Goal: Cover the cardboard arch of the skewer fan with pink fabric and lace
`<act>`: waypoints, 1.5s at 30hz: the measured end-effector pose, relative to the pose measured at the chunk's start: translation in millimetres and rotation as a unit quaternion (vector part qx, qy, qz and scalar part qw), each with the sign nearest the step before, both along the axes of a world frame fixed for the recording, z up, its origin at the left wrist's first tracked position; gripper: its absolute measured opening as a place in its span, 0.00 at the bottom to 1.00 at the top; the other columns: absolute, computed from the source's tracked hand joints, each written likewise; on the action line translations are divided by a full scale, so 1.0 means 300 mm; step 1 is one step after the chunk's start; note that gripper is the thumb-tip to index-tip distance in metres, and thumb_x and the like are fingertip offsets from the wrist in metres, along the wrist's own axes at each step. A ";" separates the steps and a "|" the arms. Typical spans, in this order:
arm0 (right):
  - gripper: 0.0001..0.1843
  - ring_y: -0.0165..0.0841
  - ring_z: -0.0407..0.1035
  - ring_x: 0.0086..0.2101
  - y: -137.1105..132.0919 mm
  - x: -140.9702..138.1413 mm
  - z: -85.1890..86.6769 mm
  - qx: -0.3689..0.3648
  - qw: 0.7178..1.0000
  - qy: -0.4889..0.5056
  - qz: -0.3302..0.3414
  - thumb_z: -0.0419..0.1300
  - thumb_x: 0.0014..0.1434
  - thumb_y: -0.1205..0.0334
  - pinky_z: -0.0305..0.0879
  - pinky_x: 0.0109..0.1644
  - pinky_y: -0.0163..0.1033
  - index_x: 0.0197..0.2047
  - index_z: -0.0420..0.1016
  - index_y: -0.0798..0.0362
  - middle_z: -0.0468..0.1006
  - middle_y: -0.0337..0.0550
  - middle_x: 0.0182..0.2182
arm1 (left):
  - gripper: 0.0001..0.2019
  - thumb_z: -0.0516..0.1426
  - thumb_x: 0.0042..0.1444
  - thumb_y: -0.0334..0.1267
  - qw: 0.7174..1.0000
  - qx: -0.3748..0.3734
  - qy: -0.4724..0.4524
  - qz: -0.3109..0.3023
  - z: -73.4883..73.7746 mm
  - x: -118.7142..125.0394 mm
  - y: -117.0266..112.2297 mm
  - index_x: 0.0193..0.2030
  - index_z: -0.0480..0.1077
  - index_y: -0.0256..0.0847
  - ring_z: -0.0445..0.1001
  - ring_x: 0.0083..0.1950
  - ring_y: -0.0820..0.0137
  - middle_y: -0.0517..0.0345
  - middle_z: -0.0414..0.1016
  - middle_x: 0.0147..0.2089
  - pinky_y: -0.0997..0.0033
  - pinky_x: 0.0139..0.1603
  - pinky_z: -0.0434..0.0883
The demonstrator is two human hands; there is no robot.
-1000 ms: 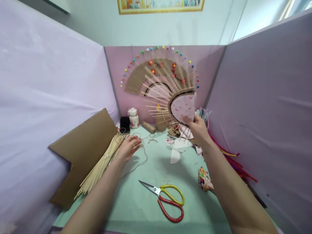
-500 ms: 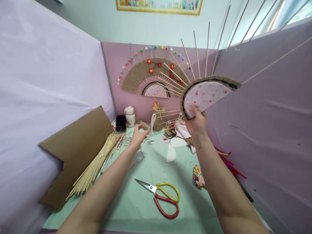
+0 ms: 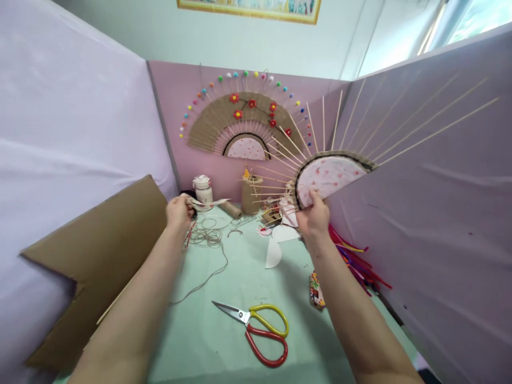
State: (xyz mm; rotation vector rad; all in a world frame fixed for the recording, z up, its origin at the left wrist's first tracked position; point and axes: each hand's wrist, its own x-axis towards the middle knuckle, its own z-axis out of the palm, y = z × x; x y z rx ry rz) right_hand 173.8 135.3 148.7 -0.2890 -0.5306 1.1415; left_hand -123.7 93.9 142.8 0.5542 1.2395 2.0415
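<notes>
My right hand (image 3: 315,217) is raised over the table and grips the lower edge of a half-round fan piece (image 3: 330,173): pink flowered paper, a dark rim, and long thin sticks fanning up and to the right. My left hand (image 3: 178,210) is closed on a thin pale strip (image 3: 210,202) that pokes out to the right, just above a loose tangle of twine (image 3: 208,234). A finished fan (image 3: 244,125) with red flowers and coloured beads hangs on the pink back wall.
Scissors (image 3: 260,330) with yellow and red handles lie on the green table (image 3: 224,352). Brown cardboard (image 3: 92,256) leans at the left. A white jar (image 3: 202,189), a twine spool (image 3: 251,194), paper scraps (image 3: 276,242), a patterned bundle (image 3: 316,290) and coloured strips (image 3: 352,256) surround them.
My left hand left the bamboo sticks, picked up a pale strip and moved it left. My right hand turned the fan piece so its sticks point right and lowered it.
</notes>
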 end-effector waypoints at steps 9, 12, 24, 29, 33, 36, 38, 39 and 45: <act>0.09 0.24 0.74 0.31 -0.034 -0.226 -0.065 -0.052 0.987 0.038 0.146 0.61 0.53 0.70 0.69 0.36 0.30 0.36 0.71 0.48 0.80 0.28 0.29 | 0.07 0.59 0.48 0.23 0.973 -0.095 -0.101 -0.184 -0.111 0.090 -0.321 0.34 0.70 0.35 0.74 0.25 0.78 0.57 0.75 0.26 0.82 0.28 0.71; 0.08 0.23 0.74 0.32 -0.077 -0.296 -0.078 -0.060 0.981 0.026 0.182 0.63 0.53 0.70 0.70 0.37 0.31 0.36 0.72 0.47 0.81 0.27 0.30 | 0.13 0.65 0.47 0.25 0.947 -0.122 -0.099 -0.281 -0.130 0.201 -0.335 0.41 0.73 0.34 0.79 0.36 0.71 0.48 0.80 0.37 0.78 0.36 0.74; 0.12 0.25 0.73 0.33 -0.179 -0.398 -0.144 -0.067 0.972 -0.069 0.215 0.68 0.49 0.60 0.69 0.38 0.32 0.37 0.71 0.47 0.79 0.30 0.33 | 0.02 0.60 0.57 0.33 0.952 0.015 -0.208 -0.226 -0.076 0.344 -0.204 0.34 0.74 0.38 0.76 0.32 0.74 0.56 0.79 0.31 0.76 0.36 0.71; 0.15 0.26 0.72 0.31 -0.194 -0.362 -0.170 -0.042 0.935 -0.281 0.212 0.63 0.54 0.47 0.68 0.33 0.32 0.40 0.73 0.46 0.80 0.32 0.36 | 0.04 0.58 0.59 0.30 0.952 0.004 -0.237 -0.194 -0.062 0.321 -0.183 0.33 0.73 0.36 0.74 0.30 0.75 0.55 0.77 0.29 0.76 0.36 0.74; 0.17 0.27 0.63 0.20 -0.161 -0.215 -0.149 0.001 0.824 -0.532 0.196 0.70 0.44 0.48 0.59 0.25 0.32 0.29 0.78 0.52 0.74 0.34 0.19 | 0.05 0.57 0.60 0.30 0.949 -0.004 -0.244 -0.202 -0.051 0.270 -0.175 0.34 0.73 0.34 0.74 0.30 0.76 0.54 0.76 0.30 0.78 0.33 0.75; 0.15 0.29 0.64 0.23 -0.093 -0.022 -0.125 -0.022 0.800 -0.587 0.122 0.70 0.42 0.51 0.58 0.27 0.35 0.24 0.78 0.54 0.74 0.36 0.18 | 0.05 0.56 0.62 0.31 0.946 -0.034 -0.252 -0.203 -0.048 0.224 -0.176 0.37 0.73 0.33 0.74 0.29 0.75 0.53 0.75 0.29 0.80 0.31 0.76; 0.15 0.35 0.68 0.28 -0.042 0.121 -0.122 -0.058 0.796 -0.601 0.037 0.65 0.48 0.48 0.61 0.32 0.38 0.27 0.78 0.53 0.76 0.40 0.22 | 0.06 0.55 0.63 0.31 0.945 -0.045 -0.254 -0.200 -0.047 0.198 -0.179 0.38 0.73 0.32 0.75 0.30 0.75 0.53 0.74 0.28 0.81 0.29 0.76; 0.15 0.39 0.70 0.33 -0.022 0.185 -0.126 -0.077 0.792 -0.606 -0.002 0.64 0.48 0.49 0.63 0.36 0.40 0.28 0.77 0.53 0.78 0.44 0.26 | 0.06 0.55 0.63 0.31 0.946 -0.047 -0.253 -0.199 -0.047 0.189 -0.181 0.38 0.73 0.32 0.75 0.29 0.75 0.53 0.74 0.28 0.81 0.29 0.76; 0.25 0.51 0.69 0.52 -0.033 0.276 -0.180 -0.134 0.740 -0.657 -0.056 0.73 0.40 0.48 0.64 0.54 0.54 0.40 0.77 0.52 0.79 0.56 0.48 | 0.04 0.57 0.61 0.31 0.950 -0.063 -0.235 -0.197 -0.044 0.196 -0.186 0.36 0.72 0.34 0.75 0.28 0.74 0.53 0.75 0.28 0.80 0.29 0.76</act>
